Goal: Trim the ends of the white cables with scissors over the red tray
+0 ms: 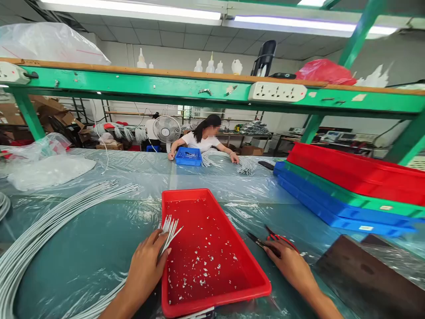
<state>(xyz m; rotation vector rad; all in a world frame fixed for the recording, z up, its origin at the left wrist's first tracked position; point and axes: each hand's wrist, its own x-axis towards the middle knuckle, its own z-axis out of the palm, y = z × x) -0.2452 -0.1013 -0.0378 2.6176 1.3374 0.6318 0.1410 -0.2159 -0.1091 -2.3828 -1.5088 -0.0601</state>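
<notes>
My left hand (148, 261) is closed around a bundle of thin white cables (170, 230). Their cut ends poke out past my fingers, over the left rim of a red tray (245, 261). Small silvery and white scraps (203, 274) lie scattered across the tray floor. To the right of the tray, my right hand (288, 261) rests low on the table with its fingers closed on a red-handled cutting tool (257, 240). The tool's dark pointed tips face away from me and to the left; much of its handle is hidden under the hand.
A long curved bundle of cables (43, 230) lies at left. Stacked red, green and blue trays (348, 190) stand at right, behind a dark brown block (372, 274). Across the table sits a co-worker (207, 139) beside a blue tray (188, 161). A green shelf beam (172, 84) crosses overhead.
</notes>
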